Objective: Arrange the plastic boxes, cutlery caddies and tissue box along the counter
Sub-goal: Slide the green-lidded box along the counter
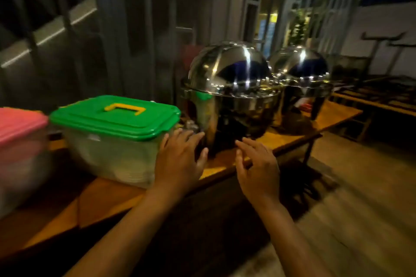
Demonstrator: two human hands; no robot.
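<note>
The plastic box with the green lid (117, 117) is sitting on the wooden table (108, 200), a yellow handle (125, 108) lying flat on top of the lid. Just to its left, a second plastic box with a pink lid (20, 123) is standing at the picture's edge, blurred. The person's left hand (180, 162) is resting flat against the right end of the green-lidded box, fingers spread, its grip released and closing on nothing. The right hand (258, 171) is hovering apart from the box, over the table's front edge, fingers loosely curled and holding nothing. Behind the hands, a domed steel chafing dish (229, 83) is standing just beside the green-lidded box, and a second chafing dish (301, 69) is standing farther right on the same table.
</note>
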